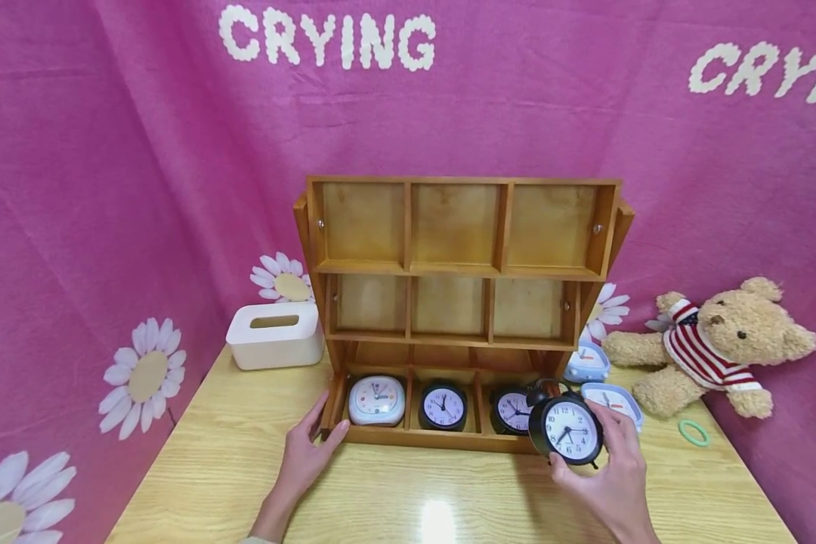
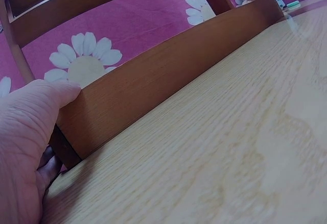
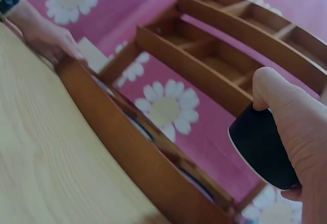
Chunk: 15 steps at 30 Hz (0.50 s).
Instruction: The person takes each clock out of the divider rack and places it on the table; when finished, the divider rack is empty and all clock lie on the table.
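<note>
A black twin-bell alarm clock (image 1: pixel 567 430) is held up by my right hand (image 1: pixel 615 468), in front of the shelf's lower right corner. In the right wrist view, the thumb and fingers grip the clock's black case (image 3: pixel 260 145). My left hand (image 1: pixel 309 446) holds the lower left corner of the wooden shelf (image 1: pixel 449 438), its thumb over the front board (image 2: pixel 153 66) and its fingers around the side. The bottom row holds a white alarm clock (image 1: pixel 377 400) at left, a round black clock (image 1: pixel 443 406) in the middle and another black clock (image 1: pixel 511 410) at right, partly hidden by the held one.
Two light-blue clocks (image 1: pixel 587 363) (image 1: pixel 612 399) lie right of the shelf, the nearer partly behind my right hand. A teddy bear (image 1: pixel 714 355) and a green ring (image 1: pixel 693 433) are farther right. On the left stands a white tissue box (image 1: pixel 276 347). Pink cloth (image 1: pixel 517 106) hangs behind.
</note>
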### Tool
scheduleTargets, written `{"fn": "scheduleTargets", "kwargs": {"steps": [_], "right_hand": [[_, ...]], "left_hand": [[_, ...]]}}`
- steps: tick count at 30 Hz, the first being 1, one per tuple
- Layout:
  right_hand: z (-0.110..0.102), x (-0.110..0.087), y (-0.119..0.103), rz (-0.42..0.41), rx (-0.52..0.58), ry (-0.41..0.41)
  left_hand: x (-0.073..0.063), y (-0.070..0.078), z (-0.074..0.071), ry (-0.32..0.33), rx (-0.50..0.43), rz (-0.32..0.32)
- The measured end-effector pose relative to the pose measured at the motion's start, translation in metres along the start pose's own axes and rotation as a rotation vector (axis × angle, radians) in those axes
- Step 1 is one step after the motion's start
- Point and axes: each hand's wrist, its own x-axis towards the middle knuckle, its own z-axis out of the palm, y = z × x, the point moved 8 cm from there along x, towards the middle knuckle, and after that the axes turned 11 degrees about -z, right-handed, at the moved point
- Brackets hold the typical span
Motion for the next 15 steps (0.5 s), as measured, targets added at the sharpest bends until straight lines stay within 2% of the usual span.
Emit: {"fn": "scheduleTargets", "kwargs": {"steps": [6,12,15], "right_hand": [[-0.026,-0.023,0.027,0.078,-0.090,0.025],[-0.056,-0.054,0.055,0.244,-0.218,0.075],[-0.072,-0.067,0.066,0.290,-0.264,0.106]], "left_hand": [[0.000,-0.001,-0.002,0.004,0.013,-0.007],[0.000,0.002,-0.001,0.004,0.012,-0.003],[-0.001,0.003,-0.001,0.005,0.011,-0.002]]}}
